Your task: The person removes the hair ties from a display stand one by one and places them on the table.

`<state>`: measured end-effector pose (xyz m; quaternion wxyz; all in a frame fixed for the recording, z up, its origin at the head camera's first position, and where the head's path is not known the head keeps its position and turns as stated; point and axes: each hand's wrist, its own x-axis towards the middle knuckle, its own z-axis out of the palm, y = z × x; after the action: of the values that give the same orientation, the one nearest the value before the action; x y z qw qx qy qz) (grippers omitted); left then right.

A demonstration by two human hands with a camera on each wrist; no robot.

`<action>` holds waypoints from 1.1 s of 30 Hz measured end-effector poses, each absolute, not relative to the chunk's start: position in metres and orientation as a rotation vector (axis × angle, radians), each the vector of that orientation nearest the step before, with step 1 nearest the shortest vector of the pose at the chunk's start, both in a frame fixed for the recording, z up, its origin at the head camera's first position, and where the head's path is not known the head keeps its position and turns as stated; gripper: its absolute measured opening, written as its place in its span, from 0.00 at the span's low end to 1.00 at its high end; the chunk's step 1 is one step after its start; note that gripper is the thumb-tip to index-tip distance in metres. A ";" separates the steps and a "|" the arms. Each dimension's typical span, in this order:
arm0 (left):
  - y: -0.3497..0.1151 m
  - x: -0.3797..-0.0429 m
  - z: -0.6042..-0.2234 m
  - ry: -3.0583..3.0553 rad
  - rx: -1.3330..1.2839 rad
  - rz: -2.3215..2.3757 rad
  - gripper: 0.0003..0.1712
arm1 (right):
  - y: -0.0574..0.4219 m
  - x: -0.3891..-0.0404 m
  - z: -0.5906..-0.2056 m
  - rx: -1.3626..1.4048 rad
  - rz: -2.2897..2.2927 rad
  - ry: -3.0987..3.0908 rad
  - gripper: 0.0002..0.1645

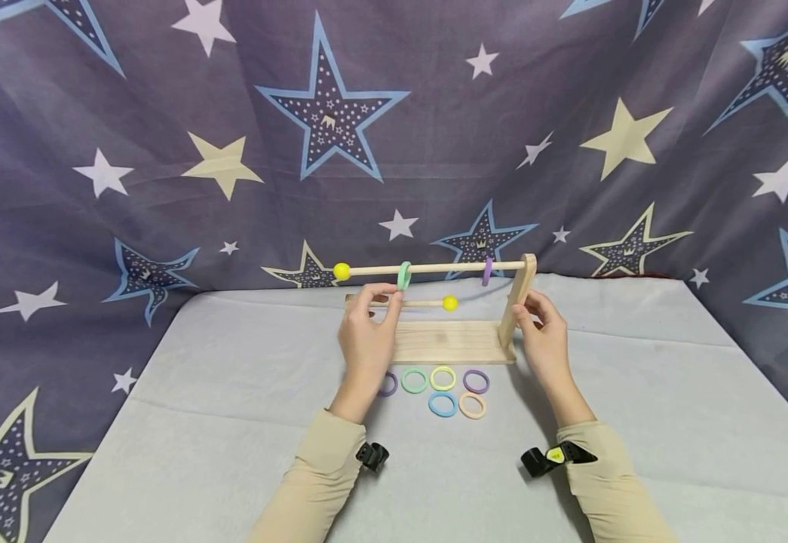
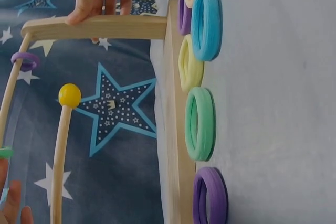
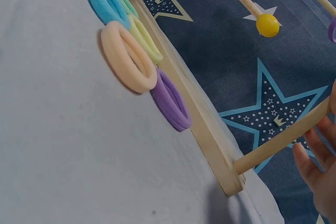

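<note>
A wooden stand has a flat base (image 1: 448, 343), a right upright post (image 1: 518, 302) and two horizontal rods tipped with yellow balls. My left hand (image 1: 369, 332) pinches the lower edge of a green hair tie (image 1: 403, 276), which hangs around the upper rod (image 1: 441, 268). Farther right on that rod, near the post, hangs a purple hair tie (image 1: 487, 271). My right hand (image 1: 544, 335) grips the upright post, thumb on the near side. The lower rod (image 1: 424, 303) bears no hair tie on its visible part; my left hand covers some of it.
In front of the base lie several loose hair ties: a green one (image 1: 415, 380), a yellow one (image 1: 443, 378), a blue one (image 1: 443, 404), a peach one (image 1: 472, 406) and two purple ones (image 1: 476, 381). A star-patterned cloth (image 1: 394, 151) hangs behind the grey-white table cover (image 1: 231, 422).
</note>
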<state>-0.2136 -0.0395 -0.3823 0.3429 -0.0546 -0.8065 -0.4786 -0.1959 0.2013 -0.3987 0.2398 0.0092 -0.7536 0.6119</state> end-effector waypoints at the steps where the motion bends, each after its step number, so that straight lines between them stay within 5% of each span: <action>1: -0.041 -0.214 -0.382 -2.095 -0.137 -1.247 0.06 | 0.201 -0.196 -0.399 0.026 1.673 -2.063 0.20; 33: -0.075 -0.217 -0.384 -2.028 -0.009 -1.343 0.07 | 0.199 -0.196 -0.398 0.021 1.645 -2.055 0.19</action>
<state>-0.2174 -0.0749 -0.3841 0.3471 -0.0034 -0.7820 -0.5177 -0.1957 0.1994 -0.3984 0.2520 0.0076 -0.7556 0.6046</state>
